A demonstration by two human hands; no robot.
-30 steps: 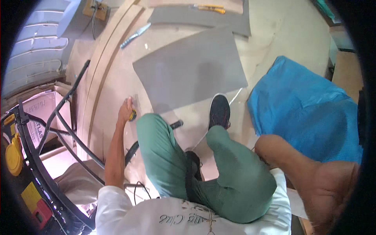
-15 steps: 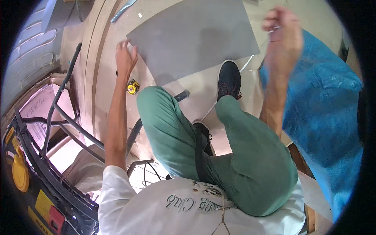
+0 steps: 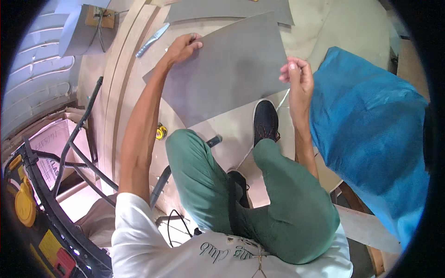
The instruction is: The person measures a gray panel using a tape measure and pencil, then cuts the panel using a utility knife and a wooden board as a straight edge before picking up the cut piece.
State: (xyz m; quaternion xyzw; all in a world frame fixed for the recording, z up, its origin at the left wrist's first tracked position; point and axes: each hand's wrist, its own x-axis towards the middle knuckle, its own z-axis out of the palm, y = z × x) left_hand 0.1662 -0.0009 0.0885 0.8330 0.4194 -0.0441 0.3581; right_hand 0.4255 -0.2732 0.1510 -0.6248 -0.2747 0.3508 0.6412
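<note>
A flat grey sheet (image 3: 227, 74) lies at a slant on the floor in front of my feet. My left hand (image 3: 183, 48) is at its far left edge, thumb and fingers closed on that edge. My right hand (image 3: 300, 76) is beside the sheet's right edge, fingers curled in toward the thumb. Whatever sits between those fingers is too small to make out. A second grey sheet (image 3: 208, 10) lies beyond the first. Left of my left hand is a putty-knife-like tool (image 3: 153, 40) with a blue-grey handle.
A yellow and black tape measure (image 3: 161, 131) rests left of my knee. Blue plastic sheeting (image 3: 366, 120) fills the right side. A black tubular frame (image 3: 74, 134) and a machine with a yellow cap (image 3: 25, 204) stand at left. My dark shoe (image 3: 266, 121) is close to the sheet's near edge.
My left hand has moved up and right along the sheet's edge. My right hand has come down and left toward the sheet. The view has shifted, showing more of the far floor.
</note>
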